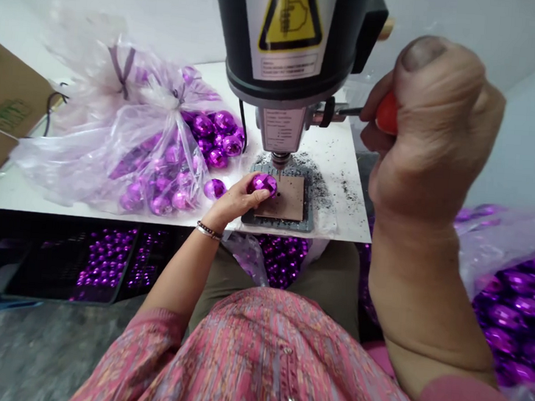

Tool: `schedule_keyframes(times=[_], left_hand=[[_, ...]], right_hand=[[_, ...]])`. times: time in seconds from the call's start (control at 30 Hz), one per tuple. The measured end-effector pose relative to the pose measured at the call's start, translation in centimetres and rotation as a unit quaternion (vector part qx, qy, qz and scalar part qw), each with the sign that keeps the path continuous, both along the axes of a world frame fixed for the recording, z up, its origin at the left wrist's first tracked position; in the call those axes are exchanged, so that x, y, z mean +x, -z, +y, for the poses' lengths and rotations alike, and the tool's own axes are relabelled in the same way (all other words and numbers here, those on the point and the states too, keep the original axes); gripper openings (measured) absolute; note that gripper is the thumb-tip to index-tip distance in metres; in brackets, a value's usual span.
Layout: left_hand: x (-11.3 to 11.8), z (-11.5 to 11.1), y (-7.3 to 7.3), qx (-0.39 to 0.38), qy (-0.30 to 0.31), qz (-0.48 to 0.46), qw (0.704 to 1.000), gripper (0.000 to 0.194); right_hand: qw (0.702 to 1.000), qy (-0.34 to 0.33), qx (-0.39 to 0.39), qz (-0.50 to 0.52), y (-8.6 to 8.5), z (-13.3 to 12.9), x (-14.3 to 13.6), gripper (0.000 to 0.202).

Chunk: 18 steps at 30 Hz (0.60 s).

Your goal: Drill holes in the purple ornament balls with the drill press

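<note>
Between the fingers and thumb of my left hand [240, 200] is a shiny purple faceted ball [265, 184]. It is beside the thin bit [279, 174] of a bench drill press [284, 125], above a brown board [290, 196] on the grey drill base [309, 211]. A dark hole shows in the board near the ball. My right hand [431, 120] is raised at the right and closed round the red knob [387, 113] of the drill's lever. Another purple ball [214, 189] lies on the table, left of my left hand.
Clear plastic bags [161, 150] of purple balls stand on the white table [179, 219]. Dark shavings [317, 182] lie round the drill base. Black crates [65, 266] with balls are below left, a full bag [512, 303] at right, and a cardboard box [13, 97] at far left.
</note>
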<state>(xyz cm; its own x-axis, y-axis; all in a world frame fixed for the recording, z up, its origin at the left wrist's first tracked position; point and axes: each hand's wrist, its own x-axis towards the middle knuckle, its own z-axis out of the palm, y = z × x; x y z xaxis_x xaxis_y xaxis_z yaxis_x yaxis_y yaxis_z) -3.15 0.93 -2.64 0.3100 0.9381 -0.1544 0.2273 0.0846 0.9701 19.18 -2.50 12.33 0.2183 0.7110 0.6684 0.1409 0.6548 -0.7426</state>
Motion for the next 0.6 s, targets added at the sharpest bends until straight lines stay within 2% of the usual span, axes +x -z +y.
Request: schedule_keyframes(times=[0.2,0.3,0.37,0.47,0.6], left_hand=[[2.3,0.6,-0.6,-0.037,-0.051,0.037,0.997,0.053],[2.7,0.8,-0.7,-0.044,-0.051,0.056,0.996,0.052],[2.7,0.9,-0.7,-0.037,-0.041,0.071,0.996,0.054],[2.7,1.1,-0.5,0.018,-0.033,0.128,0.991,0.059],[3.1,1.2,-0.4,0.114,-0.005,0.214,0.970,0.064]], right_hand=[[1.000,0.012,0.008,-0.014,0.5,-0.3,0.1,0.032],[0.999,0.025,-0.001,-0.025,0.5,-0.3,0.2,0.033],[0.999,0.030,-0.014,-0.021,0.5,-0.3,0.1,0.040],[1.000,0.027,-0.001,-0.010,0.7,-0.4,0.0,0.054],[1.000,0.022,0.013,-0.010,0.9,-0.4,0.0,0.039]])
